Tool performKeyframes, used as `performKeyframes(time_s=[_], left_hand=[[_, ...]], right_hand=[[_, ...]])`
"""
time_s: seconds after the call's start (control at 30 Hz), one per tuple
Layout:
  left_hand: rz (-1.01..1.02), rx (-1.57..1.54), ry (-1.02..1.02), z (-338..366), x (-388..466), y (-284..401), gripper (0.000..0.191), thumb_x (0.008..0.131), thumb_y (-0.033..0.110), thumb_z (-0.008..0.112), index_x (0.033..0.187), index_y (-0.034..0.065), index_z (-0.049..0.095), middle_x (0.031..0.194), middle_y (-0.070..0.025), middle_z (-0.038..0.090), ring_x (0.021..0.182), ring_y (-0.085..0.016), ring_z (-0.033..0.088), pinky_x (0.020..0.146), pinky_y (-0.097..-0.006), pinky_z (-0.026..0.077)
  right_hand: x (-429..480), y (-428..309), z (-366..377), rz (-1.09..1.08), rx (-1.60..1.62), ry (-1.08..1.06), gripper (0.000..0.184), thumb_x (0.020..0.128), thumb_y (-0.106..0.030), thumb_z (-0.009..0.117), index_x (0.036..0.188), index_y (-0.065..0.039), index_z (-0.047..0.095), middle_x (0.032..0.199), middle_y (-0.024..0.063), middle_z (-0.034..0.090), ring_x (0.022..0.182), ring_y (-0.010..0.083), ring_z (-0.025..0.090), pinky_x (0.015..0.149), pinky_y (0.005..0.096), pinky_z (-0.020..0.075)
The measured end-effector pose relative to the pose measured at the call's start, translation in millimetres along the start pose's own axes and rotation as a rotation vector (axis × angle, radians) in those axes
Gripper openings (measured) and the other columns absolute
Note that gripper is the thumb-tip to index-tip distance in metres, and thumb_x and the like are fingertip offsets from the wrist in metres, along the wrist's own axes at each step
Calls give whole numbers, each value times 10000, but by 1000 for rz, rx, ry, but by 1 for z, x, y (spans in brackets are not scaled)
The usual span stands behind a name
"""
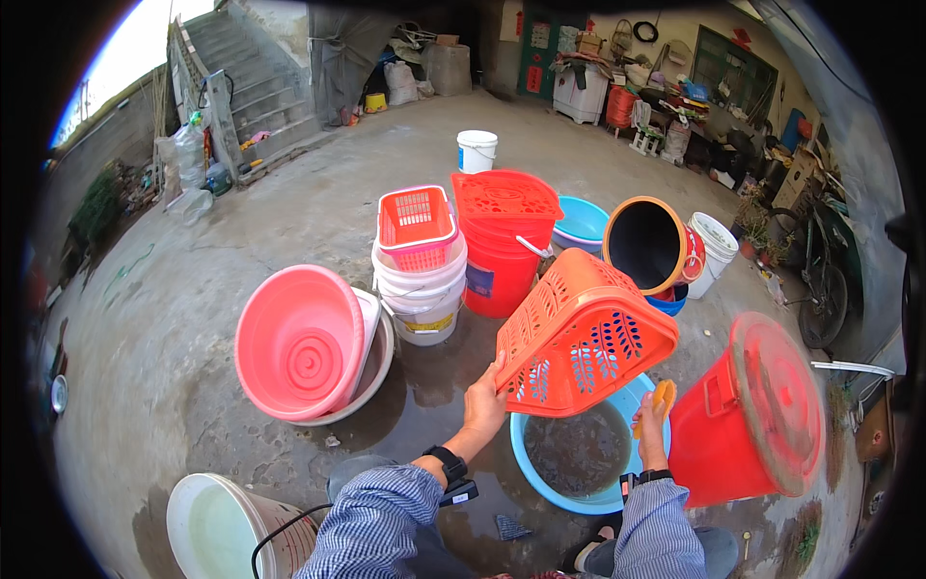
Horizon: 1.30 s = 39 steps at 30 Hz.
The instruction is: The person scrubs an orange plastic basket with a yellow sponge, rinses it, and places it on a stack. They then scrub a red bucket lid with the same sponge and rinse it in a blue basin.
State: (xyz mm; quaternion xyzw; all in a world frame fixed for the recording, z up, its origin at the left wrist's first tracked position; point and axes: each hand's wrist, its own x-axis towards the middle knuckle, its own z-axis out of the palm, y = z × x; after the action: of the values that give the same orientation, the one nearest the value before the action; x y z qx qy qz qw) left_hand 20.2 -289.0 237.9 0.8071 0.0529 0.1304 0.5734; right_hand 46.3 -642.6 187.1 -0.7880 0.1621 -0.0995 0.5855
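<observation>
An orange perforated plastic basket (571, 326) is tilted above the blue basin, its wide opening turned partly towards me. My left hand (485, 402) grips its lower left rim. Dark, murky water fills the bottom of the light blue basin (518, 449). Over that basin's right rim, my right hand (651, 423) holds an orange brush or scrubber (663, 402); its bristle side cannot be made out. The brush and the basket are apart. To the right leans a large red lidded bin (705, 427), close to my right hand.
Left of me stands a white bucket (213, 532) of clear water. Ahead are a pink basin (260, 347) propped on others, stacked white buckets (427, 304) topped by a red basket (416, 217), and a red lidded bucket (499, 253). A bicycle (825, 289) stands at right; wet concrete surrounds the basin.
</observation>
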Motion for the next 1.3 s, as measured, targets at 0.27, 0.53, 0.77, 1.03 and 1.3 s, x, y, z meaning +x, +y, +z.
performKeyframes(time_s=[0.27, 0.53, 0.77, 1.03, 1.3], left_hand=[[-264, -365, -49, -7, -3, -30, 671, 870, -49, 518, 1491, 192, 436, 1197, -145, 690, 1019, -307, 707, 829, -451, 584], [-871, -791, -40, -66, -22, -49, 457, 947, 63, 512, 1373, 170, 385, 1148, -137, 665, 874, -308, 734, 558, -491, 636], [-821, -743, 33, -102, -7, -61, 470, 980, 138, 557, 1402, 171, 352, 1299, -146, 575, 1012, -359, 689, 658, -588, 617], [-857, -856, 26, -110, 12, -56, 445, 1023, 228, 537, 1393, 154, 301, 1334, -133, 551, 1037, -331, 682, 638, -502, 641], [-918, -877, 30, -112, 17, -45, 462, 1022, 257, 537, 1413, 180, 303, 1392, -89, 527, 1118, -288, 657, 754, -523, 617]], right_hand=[[12, 16, 6, 209, -20, 29, 320, 992, -172, 574, 1282, -73, 482, 750, 38, 581, 509, 103, 514, 425, 257, 411], [26, -125, 92, -300, -251, -232, 100, 841, -125, 720, 857, -29, 693, 727, 49, 671, 647, 119, 646, 625, 266, 502], [29, -251, 281, -647, -426, -547, 322, 881, -131, 673, 1193, -56, 686, 1047, 246, 690, 1021, 405, 654, 890, 430, 503], [46, -293, 452, -1134, -667, -440, 553, 815, 51, 610, 1348, -95, 592, 1273, 224, 626, 1188, 404, 592, 1027, 462, 465], [69, -268, 503, -1052, -884, -178, 244, 954, -188, 521, 1059, -61, 701, 1048, 203, 704, 954, 371, 693, 829, 486, 544]])
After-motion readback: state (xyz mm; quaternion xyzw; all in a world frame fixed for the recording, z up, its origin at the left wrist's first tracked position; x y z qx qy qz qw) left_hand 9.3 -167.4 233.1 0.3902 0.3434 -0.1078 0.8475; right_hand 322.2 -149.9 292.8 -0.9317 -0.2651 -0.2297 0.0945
